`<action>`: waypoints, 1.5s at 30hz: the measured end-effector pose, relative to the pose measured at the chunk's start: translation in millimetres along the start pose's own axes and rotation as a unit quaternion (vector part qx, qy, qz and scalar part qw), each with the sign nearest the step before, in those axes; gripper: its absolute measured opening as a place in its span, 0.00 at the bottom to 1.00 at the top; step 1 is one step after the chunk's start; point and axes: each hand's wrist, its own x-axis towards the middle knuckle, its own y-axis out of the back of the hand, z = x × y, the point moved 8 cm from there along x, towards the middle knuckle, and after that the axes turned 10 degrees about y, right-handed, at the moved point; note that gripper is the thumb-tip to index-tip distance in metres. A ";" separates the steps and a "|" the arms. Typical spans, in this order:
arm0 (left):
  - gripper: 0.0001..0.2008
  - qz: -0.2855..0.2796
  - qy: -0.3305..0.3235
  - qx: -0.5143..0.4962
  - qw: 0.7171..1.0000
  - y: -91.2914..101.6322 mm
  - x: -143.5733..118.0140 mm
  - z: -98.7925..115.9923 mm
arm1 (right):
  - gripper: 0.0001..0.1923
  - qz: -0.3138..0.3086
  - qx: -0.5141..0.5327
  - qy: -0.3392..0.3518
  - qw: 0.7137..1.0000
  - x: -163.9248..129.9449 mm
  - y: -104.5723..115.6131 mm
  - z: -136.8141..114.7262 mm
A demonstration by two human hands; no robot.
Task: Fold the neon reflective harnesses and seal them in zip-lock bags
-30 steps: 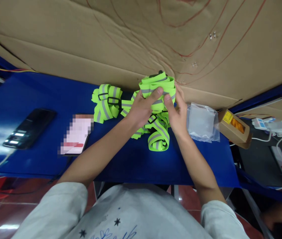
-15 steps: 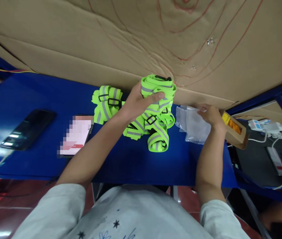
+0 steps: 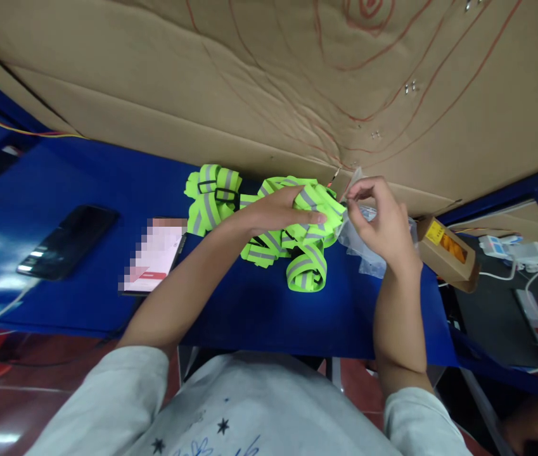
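Observation:
My left hand (image 3: 278, 212) is closed around a folded bundle of neon-green reflective strap (image 3: 313, 197) with a grey stripe, its thumb lying on top. My right hand (image 3: 385, 225) pinches the edge of a clear plastic bag (image 3: 352, 237), which hangs beside the bundle's right end. Whether the bundle's end is inside the bag or only against it, I cannot tell. Below the held bundle lie more reflective straps with black buckles, among them a coiled strap (image 3: 305, 273). Another strap bundle (image 3: 209, 199) rests to the left. Further clear bags (image 3: 372, 267) lie under my right hand.
Left on the blue table (image 3: 249, 316) are a dark phone (image 3: 69, 240) with a white cable and a device with a lit, blurred screen (image 3: 154, 256). An open cardboard box (image 3: 449, 253) with orange contents stands right. A brown cardboard panel (image 3: 154, 82) rises behind.
My left hand has lowered and tilted the strap bundle to the right. My right hand has come left and up from the flat bags, bringing a bag to the bundle.

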 end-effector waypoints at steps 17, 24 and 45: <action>0.33 -0.047 -0.027 0.076 0.996 -19.9 -7.9 8.5 | 0.15 -0.036 0.057 -0.062 0.996 -5.1 -9.4 15.6; 0.33 -0.014 -0.009 0.127 0.992 -13.8 3.1 -8.8 | 0.14 -0.021 0.055 -0.029 0.998 -0.7 -6.5 -11.0; 0.27 0.258 -0.103 -0.022 0.960 28.4 -4.9 6.9 | 0.16 0.033 -0.027 0.107 0.993 3.9 -7.9 -38.5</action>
